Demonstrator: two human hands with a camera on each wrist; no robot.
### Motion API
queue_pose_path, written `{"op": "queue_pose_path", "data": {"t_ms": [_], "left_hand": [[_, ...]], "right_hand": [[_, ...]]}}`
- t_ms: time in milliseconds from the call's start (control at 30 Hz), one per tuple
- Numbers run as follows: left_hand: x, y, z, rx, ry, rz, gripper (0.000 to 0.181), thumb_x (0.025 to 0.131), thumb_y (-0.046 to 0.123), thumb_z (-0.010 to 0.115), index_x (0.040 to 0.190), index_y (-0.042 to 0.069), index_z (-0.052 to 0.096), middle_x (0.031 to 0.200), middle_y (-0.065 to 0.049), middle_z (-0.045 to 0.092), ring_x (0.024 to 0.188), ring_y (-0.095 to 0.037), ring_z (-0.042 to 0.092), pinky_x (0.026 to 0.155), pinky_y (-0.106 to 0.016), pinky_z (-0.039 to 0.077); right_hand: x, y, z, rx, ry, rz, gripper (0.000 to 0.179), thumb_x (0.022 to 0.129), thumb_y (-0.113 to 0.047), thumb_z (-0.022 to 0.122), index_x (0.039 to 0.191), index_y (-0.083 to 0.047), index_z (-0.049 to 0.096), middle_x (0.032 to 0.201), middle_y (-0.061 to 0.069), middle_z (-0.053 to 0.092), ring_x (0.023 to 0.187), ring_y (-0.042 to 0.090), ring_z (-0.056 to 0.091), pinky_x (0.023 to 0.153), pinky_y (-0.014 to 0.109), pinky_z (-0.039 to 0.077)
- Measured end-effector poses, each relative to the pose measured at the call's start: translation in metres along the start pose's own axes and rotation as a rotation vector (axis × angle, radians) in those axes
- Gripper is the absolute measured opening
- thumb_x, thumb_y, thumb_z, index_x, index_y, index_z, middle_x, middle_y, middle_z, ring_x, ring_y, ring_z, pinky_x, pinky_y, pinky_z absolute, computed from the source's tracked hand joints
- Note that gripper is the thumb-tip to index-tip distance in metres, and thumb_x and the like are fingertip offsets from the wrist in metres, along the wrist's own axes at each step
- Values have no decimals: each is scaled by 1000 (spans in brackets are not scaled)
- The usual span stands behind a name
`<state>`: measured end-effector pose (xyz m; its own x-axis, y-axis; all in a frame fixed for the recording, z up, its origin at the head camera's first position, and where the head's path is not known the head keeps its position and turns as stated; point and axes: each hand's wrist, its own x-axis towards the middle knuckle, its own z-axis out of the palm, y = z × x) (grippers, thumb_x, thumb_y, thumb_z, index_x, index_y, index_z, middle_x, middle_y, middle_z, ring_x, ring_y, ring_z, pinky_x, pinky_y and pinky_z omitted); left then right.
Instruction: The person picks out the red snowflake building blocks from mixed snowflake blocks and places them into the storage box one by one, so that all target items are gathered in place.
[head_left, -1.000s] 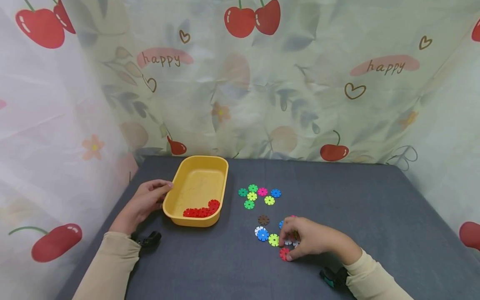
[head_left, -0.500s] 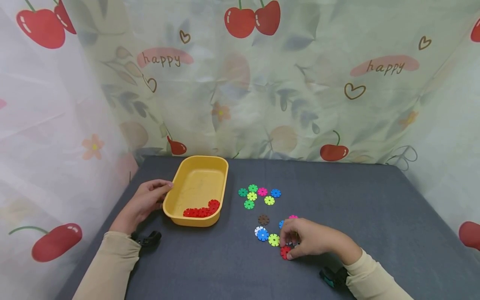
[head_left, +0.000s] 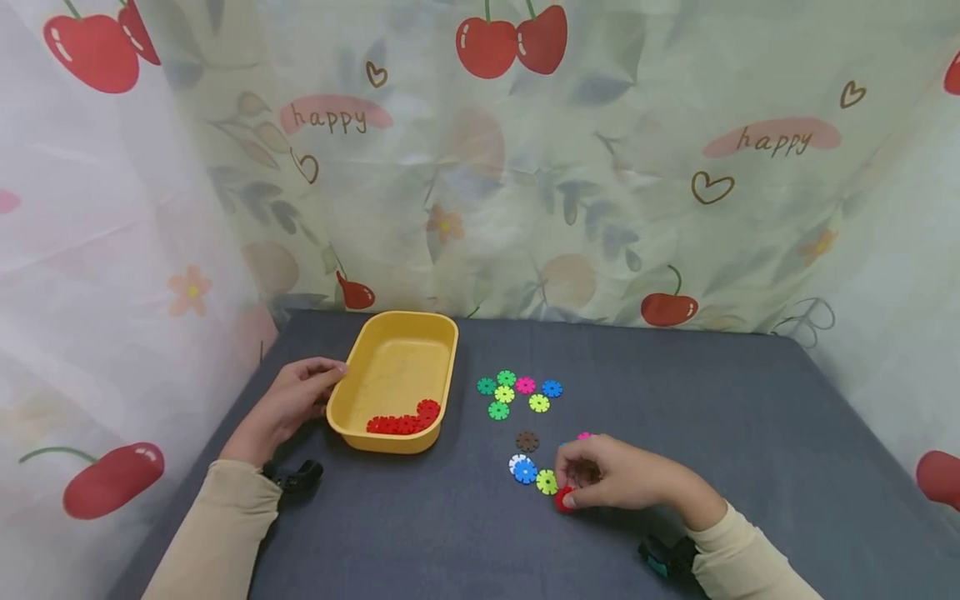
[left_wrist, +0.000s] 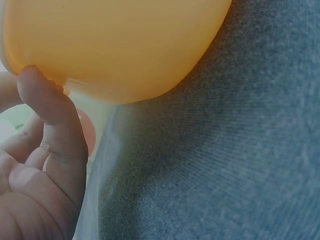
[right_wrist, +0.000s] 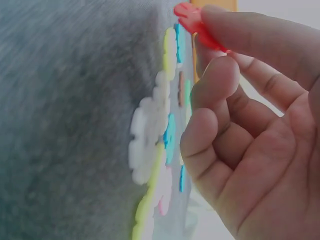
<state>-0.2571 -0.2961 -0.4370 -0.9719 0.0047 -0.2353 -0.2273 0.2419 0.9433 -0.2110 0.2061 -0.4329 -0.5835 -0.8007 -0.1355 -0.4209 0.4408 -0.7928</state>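
Note:
A red notched plastic disc (head_left: 564, 500) is pinched between the thumb and fingers of my right hand (head_left: 618, 475). In the right wrist view this red disc (right_wrist: 190, 17) is tilted and lifted off the cloth, and the other fingers are curled. My left hand (head_left: 292, 400) grips the left rim of a yellow plastic tray (head_left: 397, 362), its thumb on the near side of the wall in the left wrist view. Several red discs (head_left: 401, 424) lie along the tray's near end. White discs (right_wrist: 145, 140) rest just beside my right hand.
Green, yellow, pink and blue discs (head_left: 552, 388) are scattered right of the tray. Closer in lie a brown disc (head_left: 527, 441), a blue disc (head_left: 525, 472) over a white one, and a yellow disc (head_left: 547, 482). A grey cloth (head_left: 420, 525) covers the table; a printed curtain (head_left: 525, 208) stands behind.
The red disc, flat at the right fingertips earlier, is now pinched and tilted up, slightly further left. The left hand and tray stay put.

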Motion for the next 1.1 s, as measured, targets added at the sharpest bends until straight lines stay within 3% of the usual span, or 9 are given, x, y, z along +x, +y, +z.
{"op": "queue_pose_path", "data": {"t_ms": [200,333,433,567,667,833,1000,1100], "left_hand": [[1,-2,-1,-9,-2,0,59,107,38,65,150,-1,53,118,-4,67,91,-14,66,80,-28,63],[1,-4,-2,-19,-2,-5,59,107,37,65,150,-2,53,116,-2,67,91,-14,65,80,-28,63],[0,-5,-3,-22,1,-3,58,107,37,64,150,-2,53,116,-1,67,91,-14,66,80,-28,63],[0,-6,-3,-24,4,8,58,107,36,64,149,-2,54,114,-1,67,90,-14,66,79,-28,63],[0,-6,-3,-25,1,16,58,107,37,65,148,-2,54,114,-2,68,90,-14,66,79,-28,63],[-1,-5,-1,-14,-2,22,59,106,40,66,147,-1,55,116,-4,67,91,-15,66,81,-29,63],[-2,-3,-1,-7,-3,25,59,106,41,66,147,-1,56,115,-4,67,92,-16,65,82,-29,63],[0,-2,-1,-13,-7,23,59,106,39,66,147,-2,55,113,-3,67,91,-15,65,81,-28,63]], "right_hand": [[11,-12,1,48,9,-62,10,99,-23,77,100,-14,72,83,0,69,71,7,60,66,25,55],[25,-24,2,71,41,-126,8,100,-23,76,102,-16,72,90,2,74,77,22,69,74,29,61],[40,-37,4,122,116,-174,8,101,-19,75,106,-15,71,95,5,75,84,30,71,77,31,62],[64,-55,9,234,281,-203,13,101,-15,74,112,-11,70,101,9,74,87,34,70,73,33,61],[84,-65,13,308,378,-176,14,100,-15,75,114,-11,71,102,10,74,85,31,71,70,34,60],[117,-76,20,417,436,-115,18,99,-17,77,114,-10,71,104,14,74,89,24,73,79,35,62],[143,-78,25,471,475,-63,21,98,-20,78,114,-8,71,102,12,75,89,30,70,76,33,60],[152,-77,27,482,477,-50,22,98,-20,78,114,-8,71,103,12,75,91,35,69,78,40,61]]}}
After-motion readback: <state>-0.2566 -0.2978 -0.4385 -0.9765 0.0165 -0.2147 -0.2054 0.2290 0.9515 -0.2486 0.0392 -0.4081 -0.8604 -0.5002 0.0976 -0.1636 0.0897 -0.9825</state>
